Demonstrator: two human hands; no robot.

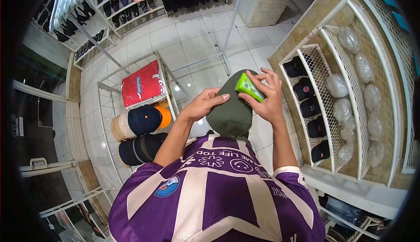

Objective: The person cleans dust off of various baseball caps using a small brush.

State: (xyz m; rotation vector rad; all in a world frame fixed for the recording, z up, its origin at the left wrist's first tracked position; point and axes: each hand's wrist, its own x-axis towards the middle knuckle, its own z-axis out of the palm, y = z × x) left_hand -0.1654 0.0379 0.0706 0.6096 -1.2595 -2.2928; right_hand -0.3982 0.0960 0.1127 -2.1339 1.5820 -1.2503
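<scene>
A dark olive-green cap (232,113) is held up in front of my chest, its crown toward me. My left hand (202,106) grips the cap's left edge, thumb on the fabric and the other fingers hidden behind it. In my right hand (267,95) is a bright green hand brush (249,87) with a pale pattern on its face. The thumb and index finger pinch the brush, while other fingers stretch up past it. The brush overlaps the cap's upper right side in this view.
To the left, a white wire rack (105,110) carries a red packaged shirt (142,84) and stacked caps (146,119). Wall shelves (317,62) on the right hold black caps and clear plastic-wrapped bundles (350,38). A metal stand (223,58) rises from the tiled floor ahead.
</scene>
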